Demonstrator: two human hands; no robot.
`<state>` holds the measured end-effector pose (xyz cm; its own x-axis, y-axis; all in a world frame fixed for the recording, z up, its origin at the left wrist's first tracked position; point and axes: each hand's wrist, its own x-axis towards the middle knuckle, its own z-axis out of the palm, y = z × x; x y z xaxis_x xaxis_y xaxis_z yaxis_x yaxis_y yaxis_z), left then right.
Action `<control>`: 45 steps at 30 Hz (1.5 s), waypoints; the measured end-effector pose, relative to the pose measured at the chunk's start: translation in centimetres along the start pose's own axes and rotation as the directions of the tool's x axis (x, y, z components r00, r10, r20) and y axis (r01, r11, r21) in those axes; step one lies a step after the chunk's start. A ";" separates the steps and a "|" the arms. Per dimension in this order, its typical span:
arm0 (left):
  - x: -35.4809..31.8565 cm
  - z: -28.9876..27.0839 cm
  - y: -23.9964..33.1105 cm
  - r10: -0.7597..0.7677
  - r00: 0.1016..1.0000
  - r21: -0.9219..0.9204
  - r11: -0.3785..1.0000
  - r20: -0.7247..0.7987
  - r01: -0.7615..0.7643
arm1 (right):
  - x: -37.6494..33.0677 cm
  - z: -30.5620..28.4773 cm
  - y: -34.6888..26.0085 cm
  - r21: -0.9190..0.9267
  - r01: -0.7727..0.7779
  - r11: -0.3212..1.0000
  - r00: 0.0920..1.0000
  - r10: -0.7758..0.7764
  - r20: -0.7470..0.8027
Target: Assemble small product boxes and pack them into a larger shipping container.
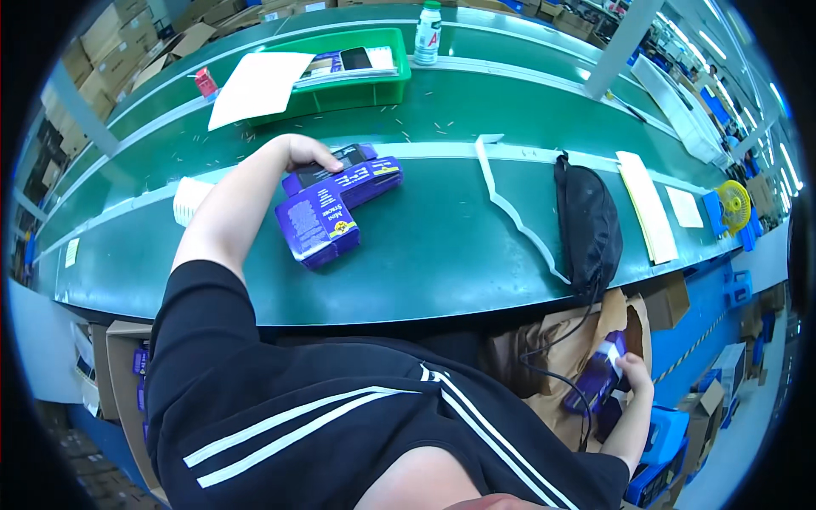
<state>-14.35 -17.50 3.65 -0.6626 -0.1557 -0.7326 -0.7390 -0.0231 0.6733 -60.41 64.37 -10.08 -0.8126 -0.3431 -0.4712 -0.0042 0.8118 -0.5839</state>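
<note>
On the green work surface (425, 255) stand several purple cardboard boxes, pushed together in a group. My left hand (310, 153) reaches over their far side, fingers bent onto a purple box (348, 158) at the back; part of its grip is hidden. Closer to me, another purple box (314, 223) carries pale print and a yellow mark. Down at the right, my right hand (636, 374) is closed around one end of a purple box (598, 374) with a pale label. That box is tilted within a carton lined with brown paper (552, 340).
A black pouch (588, 221) with a cable hanging from it and a white strip (514, 208) lie right of the boxes. Farther back are a green bin (340, 98) and a white bottle (427, 36). A yellow fan (734, 206) stands at the right end.
</note>
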 end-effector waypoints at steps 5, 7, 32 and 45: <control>-0.1 -2.6 2.3 -0.030 0.998 0.097 0.995 0.060 0.024 | -5.5 3.2 -4.7 -0.146 -0.064 0.987 0.998 0.064 -0.006; 0.7 -3.5 3.6 0.005 0.997 0.175 0.984 0.078 -0.018 | -4.8 3.8 1.6 -0.067 0.035 0.997 0.955 -0.053 -0.292; 3.4 -4.7 6.2 0.113 0.968 0.322 0.929 0.224 -0.183 | -10.7 9.1 -3.5 0.842 -0.210 0.496 0.934 0.356 0.023; -1.3 -2.1 5.8 0.279 0.954 0.369 0.903 -0.109 -0.222 | -18.4 -5.5 -8.6 0.703 0.178 0.689 0.948 0.072 -0.311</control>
<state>-17.52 -19.52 8.77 -0.8251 -0.2623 -0.5004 -0.5649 0.3780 0.7335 -48.58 66.31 7.21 -0.9515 -0.1198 -0.2834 0.2621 0.1665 -0.9506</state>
